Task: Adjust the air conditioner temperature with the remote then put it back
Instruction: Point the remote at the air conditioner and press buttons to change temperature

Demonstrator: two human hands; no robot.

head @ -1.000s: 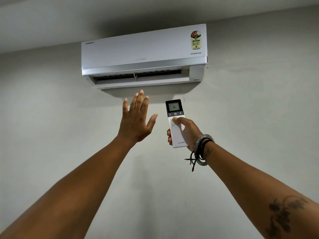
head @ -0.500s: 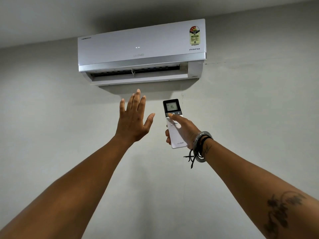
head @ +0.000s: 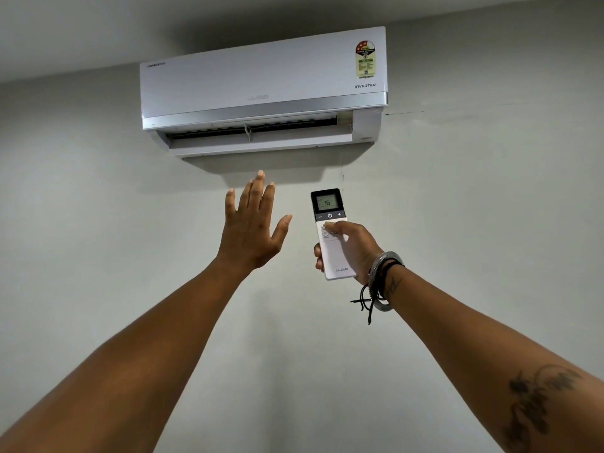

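A white air conditioner hangs high on the wall with its lower flap open. My right hand holds a slim white remote upright below the unit's right half. The remote's dark top has a lit screen reading 16. My thumb rests on the white buttons just under the minus, power and plus row. My left hand is raised flat with fingers spread, palm towards the wall, just below the flap and left of the remote. It touches nothing.
A plain grey wall fills the view, meeting the ceiling above the unit. A thin crack runs right from the unit's corner. Bracelets and a black cord sit on my right wrist.
My thumb slid back down from the dark button row to the white buttons below it. Both hands and the unit shifted only slightly in view. The screen reads 16, up from 15.
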